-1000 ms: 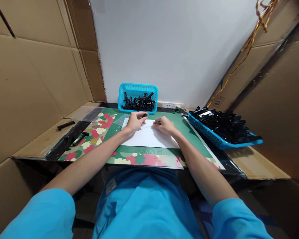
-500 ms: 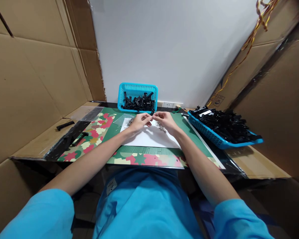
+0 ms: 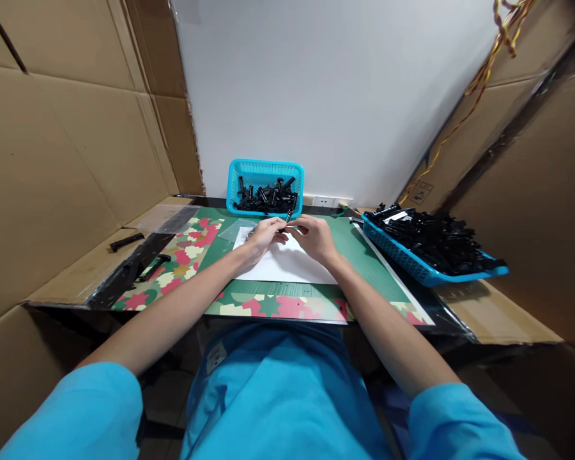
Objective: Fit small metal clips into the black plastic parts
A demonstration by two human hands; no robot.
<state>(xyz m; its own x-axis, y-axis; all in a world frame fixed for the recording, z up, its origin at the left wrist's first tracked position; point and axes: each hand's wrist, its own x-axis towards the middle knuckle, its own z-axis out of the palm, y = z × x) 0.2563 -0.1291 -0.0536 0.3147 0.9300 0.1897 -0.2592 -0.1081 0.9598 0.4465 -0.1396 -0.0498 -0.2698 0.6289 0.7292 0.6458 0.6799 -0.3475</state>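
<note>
My left hand (image 3: pixel 264 232) and my right hand (image 3: pixel 315 236) meet above the far edge of a white sheet (image 3: pixel 287 265) on the green mat (image 3: pixel 364 252). Together they pinch a small black part (image 3: pixel 288 217) between their fingertips. Both hands have curled fingers. A little heap of tiny metal pieces (image 3: pixel 250 234) lies on the sheet just left of my left hand. Straight behind the hands stands a small blue basket (image 3: pixel 265 171) with several black parts in it.
At the right, a blue tray (image 3: pixel 412 263) is heaped with black plastic parts. Loose black parts (image 3: pixel 126 241) rest on the cardboard at the left. Cardboard walls close both sides. A camouflage-patterned mat (image 3: pixel 186 255) lies under the green one.
My hands rose from the white sheet and came together around the small black part. My right hand moved left toward the left one.
</note>
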